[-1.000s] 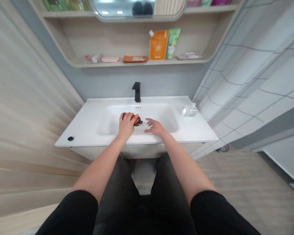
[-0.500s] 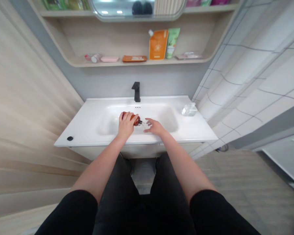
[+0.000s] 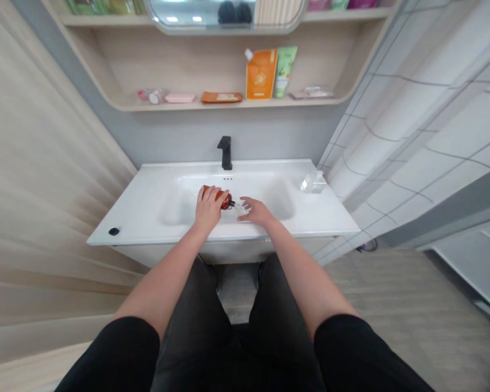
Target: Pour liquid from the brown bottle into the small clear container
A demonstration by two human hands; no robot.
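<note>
Over the sink basin (image 3: 277,190), my left hand (image 3: 207,208) is wrapped round a reddish-brown bottle (image 3: 226,201). The bottle lies on its side, its narrow black neck pointing right. At the neck's end is a small clear, see-through piece (image 3: 240,207); its exact kind is too small to tell. My right hand (image 3: 256,211) curls its fingers and thumb round the right side of this clear piece. The palm side of both hands is hidden.
A black faucet (image 3: 226,152) stands behind the basin. On the counter are a clear container (image 3: 312,183) at right and a small black piece (image 3: 114,231) at left. The shelf above holds an orange pouch (image 3: 261,75), a green tube (image 3: 285,72) and an orange packet (image 3: 221,97).
The view has shifted slightly. Both hands keep nearly the same pose over the basin, and the clear piece between bottle neck and right hand shows more plainly.
</note>
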